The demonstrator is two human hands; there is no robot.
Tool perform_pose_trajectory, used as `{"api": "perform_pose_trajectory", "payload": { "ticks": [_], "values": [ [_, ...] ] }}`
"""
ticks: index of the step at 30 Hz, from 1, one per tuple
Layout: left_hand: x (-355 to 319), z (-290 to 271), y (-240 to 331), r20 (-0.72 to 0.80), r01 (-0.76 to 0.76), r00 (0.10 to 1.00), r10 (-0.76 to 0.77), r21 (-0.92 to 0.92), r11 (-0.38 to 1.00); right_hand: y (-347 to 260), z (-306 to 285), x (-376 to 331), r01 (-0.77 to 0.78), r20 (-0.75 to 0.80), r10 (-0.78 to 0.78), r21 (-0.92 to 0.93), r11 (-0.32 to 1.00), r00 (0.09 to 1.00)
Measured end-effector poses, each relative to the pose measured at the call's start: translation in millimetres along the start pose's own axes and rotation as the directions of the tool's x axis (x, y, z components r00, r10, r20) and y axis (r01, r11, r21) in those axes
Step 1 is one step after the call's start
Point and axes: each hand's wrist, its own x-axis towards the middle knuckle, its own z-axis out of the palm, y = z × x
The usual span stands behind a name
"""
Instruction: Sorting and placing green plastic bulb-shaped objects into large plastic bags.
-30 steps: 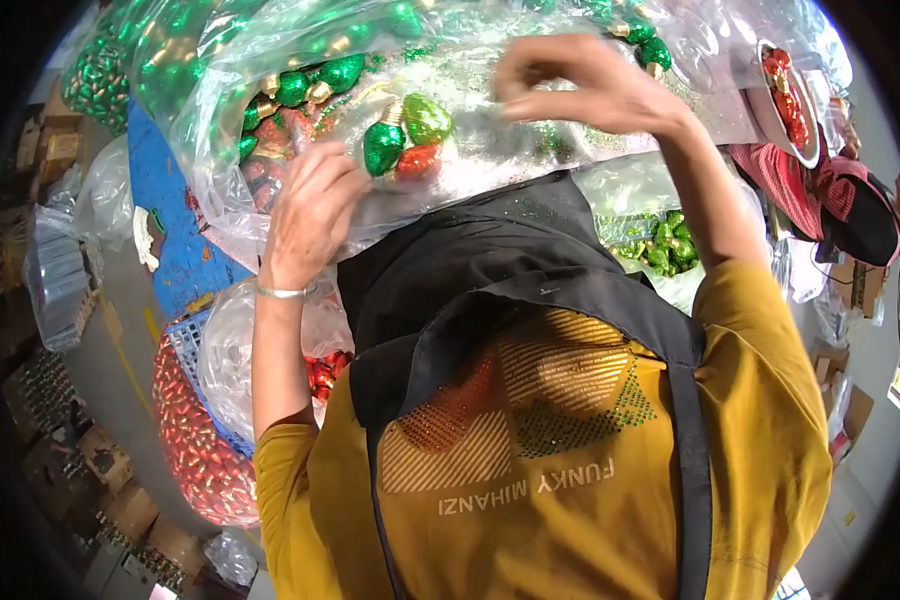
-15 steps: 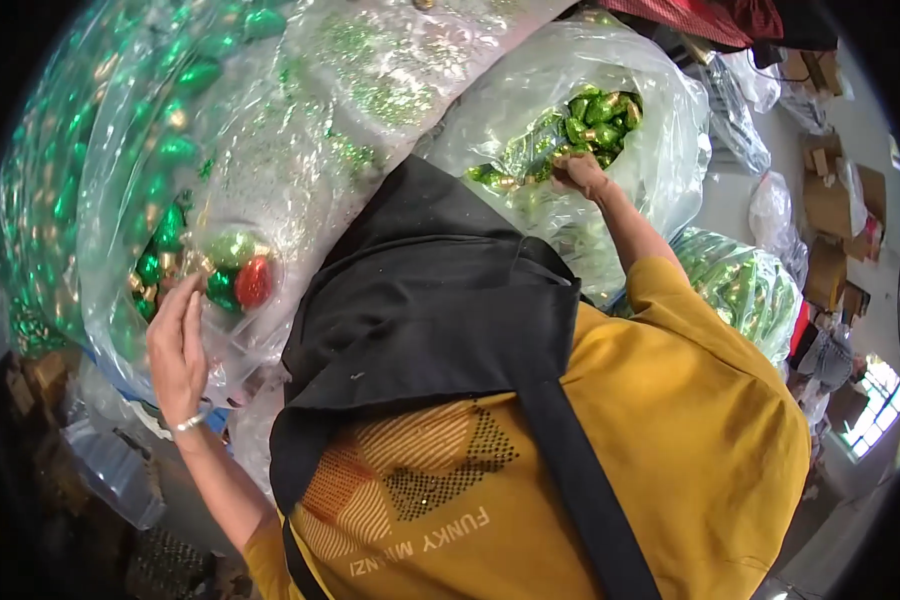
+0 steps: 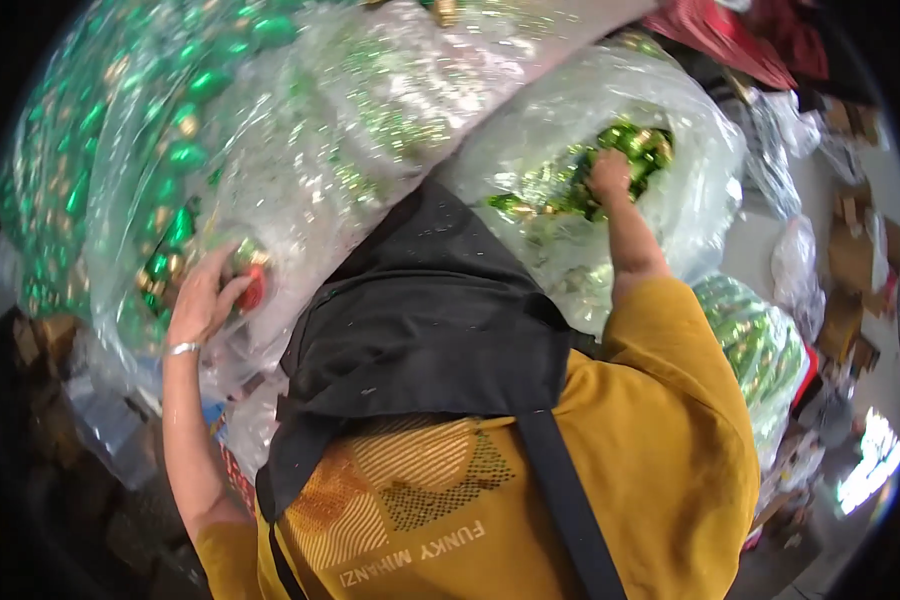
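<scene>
My left hand [image 3: 202, 298] lies over a small cluster of baubles in a round clear holder, its thumb apart from its fingers. A red bauble [image 3: 254, 289] and a pale green bauble [image 3: 253, 256] show beside it. Dark green baubles [image 3: 157, 268] lie in the opening of a large clear bag [image 3: 120, 210] just left of that hand. My right hand [image 3: 610, 175] reaches into the opening of another clear bag [image 3: 695, 120], among shiny light green baubles [image 3: 650, 145]. Its fingertips are hidden there, so I cannot tell what they hold.
Glittery clear plastic [image 3: 370, 110] covers the surface ahead. A black apron [image 3: 440, 330] spans my front. Another bag of green ornaments [image 3: 755, 335] stands at my right. Cardboard boxes [image 3: 855, 240] and plastic bags [image 3: 795, 265] sit farther right, with red fabric [image 3: 735, 40] at the back.
My left hand has moved right, from the edge of the bauble cluster to over it, covering part of it. My right hand has gone deeper among the light green baubles. The view has shifted slightly.
</scene>
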Motion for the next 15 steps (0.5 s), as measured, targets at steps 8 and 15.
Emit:
{"api": "perform_pose_trajectory", "payload": {
  "ticks": [8, 15],
  "values": [
    [-13, 8, -4, -0.138, -0.150, 0.980, 0.145, -0.027, 0.988, -3, 16, -8, 0.045, -0.155, -0.060, -0.101, 0.994, 0.986],
    [-101, -6, 3, -0.479, -0.022, 0.840, -0.254, -0.498, 0.867, -67, -71, -107, 0.302, -0.082, -0.294, 0.389, 0.870, 0.952]
  ]
}}
